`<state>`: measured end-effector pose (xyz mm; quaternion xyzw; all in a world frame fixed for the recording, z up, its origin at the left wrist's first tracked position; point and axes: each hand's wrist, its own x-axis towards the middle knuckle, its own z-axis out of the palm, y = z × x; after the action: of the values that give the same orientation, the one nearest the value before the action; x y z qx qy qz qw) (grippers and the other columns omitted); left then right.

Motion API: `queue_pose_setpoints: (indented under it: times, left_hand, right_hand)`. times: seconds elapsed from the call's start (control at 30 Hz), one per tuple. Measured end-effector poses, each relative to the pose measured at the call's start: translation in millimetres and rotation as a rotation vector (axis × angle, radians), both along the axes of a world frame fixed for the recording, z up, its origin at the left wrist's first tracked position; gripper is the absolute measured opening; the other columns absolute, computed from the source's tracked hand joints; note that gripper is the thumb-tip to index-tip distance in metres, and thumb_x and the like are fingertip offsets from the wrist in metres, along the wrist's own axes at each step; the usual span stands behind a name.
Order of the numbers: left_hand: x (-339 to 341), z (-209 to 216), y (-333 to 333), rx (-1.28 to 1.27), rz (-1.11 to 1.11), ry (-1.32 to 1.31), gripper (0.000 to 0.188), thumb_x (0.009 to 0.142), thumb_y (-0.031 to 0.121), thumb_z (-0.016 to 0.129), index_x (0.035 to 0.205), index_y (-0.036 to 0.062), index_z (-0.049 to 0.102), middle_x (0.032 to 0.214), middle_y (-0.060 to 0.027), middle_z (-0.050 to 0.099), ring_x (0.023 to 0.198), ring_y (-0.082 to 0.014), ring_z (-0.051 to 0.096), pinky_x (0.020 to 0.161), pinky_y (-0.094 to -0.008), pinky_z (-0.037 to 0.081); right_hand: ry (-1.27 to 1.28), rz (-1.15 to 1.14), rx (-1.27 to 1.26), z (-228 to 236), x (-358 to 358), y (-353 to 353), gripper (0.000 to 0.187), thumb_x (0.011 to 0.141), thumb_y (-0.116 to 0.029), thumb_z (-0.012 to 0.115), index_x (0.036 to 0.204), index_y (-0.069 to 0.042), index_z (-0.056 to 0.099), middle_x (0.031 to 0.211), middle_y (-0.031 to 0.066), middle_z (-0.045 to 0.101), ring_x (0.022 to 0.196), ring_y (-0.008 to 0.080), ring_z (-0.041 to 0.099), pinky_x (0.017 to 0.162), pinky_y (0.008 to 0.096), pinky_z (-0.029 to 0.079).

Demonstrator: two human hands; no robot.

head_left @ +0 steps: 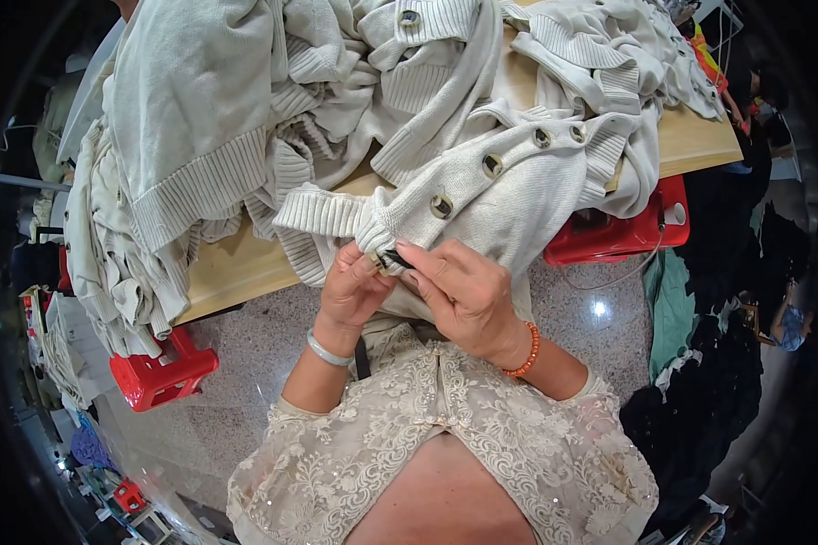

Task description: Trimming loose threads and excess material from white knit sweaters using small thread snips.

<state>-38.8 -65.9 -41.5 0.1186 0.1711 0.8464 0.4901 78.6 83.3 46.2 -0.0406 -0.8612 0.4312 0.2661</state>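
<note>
A cream knit cardigan (527, 195) lies over the table's near edge, its ribbed front band running diagonally. Dark-centred buttons with pale rims, such as this button (441, 206), line the band. At the band's lower end my left hand (356, 289) pinches the knit beside a partly covered button (377, 262). My right hand (463, 289) meets it there, thumb and fingers closed around a small dark item (397, 258). What that item is cannot be made out, since the fingers cover most of it.
More cream knit garments (195, 118) are heaped across the wooden table (236, 272). Red plastic stools stand at the left (164, 368) and right (623, 232). Dark cloth (700, 400) and green cloth (671, 313) lie to the right of the speckled floor (600, 318).
</note>
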Motion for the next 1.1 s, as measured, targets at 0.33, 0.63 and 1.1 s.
queue_pose_setpoints:
  times: [0.33, 0.63, 1.1]
  left_hand:
    - [3, 9, 6, -0.095, 0.081, 0.027, 0.029, 0.090, 0.009, 0.063, 0.117, -0.0007, 0.060, 0.108, -0.0095, 0.067, 0.095, -0.0160, 0.064, 0.081, -0.0267, 0.050]
    - [5, 7, 3, -0.113, 0.044, 0.037, 0.025, 0.091, 0.008, 0.062, 0.115, 0.0008, 0.062, 0.105, -0.0080, 0.068, 0.091, -0.0144, 0.063, 0.077, -0.0255, 0.049]
    - [6, 6, 6, -0.146, 0.072, 0.083, 0.032, 0.090, 0.009, 0.063, 0.121, 0.0000, 0.058, 0.106, -0.0069, 0.066, 0.085, -0.0138, 0.059, 0.074, -0.0270, 0.046]
  right_hand:
    - [0.007, -0.012, -0.129, 2, 1, 9, 0.038, 0.078, 0.002, 0.070, 0.116, -0.004, 0.066, 0.074, 0.0076, 0.057, 0.057, 0.0149, 0.052, 0.051, 0.0272, 0.040]
    - [0.015, -0.021, -0.056, -3, -1, 3, 0.040, 0.075, 0.000, 0.073, 0.114, -0.008, 0.068, 0.077, 0.0076, 0.061, 0.057, 0.0182, 0.056, 0.052, 0.0294, 0.044]
    - [0.025, -0.090, -0.114, -4, -1, 8, 0.033, 0.080, -0.003, 0.068, 0.113, -0.008, 0.067, 0.077, 0.0076, 0.062, 0.063, 0.0229, 0.061, 0.054, 0.0304, 0.047]
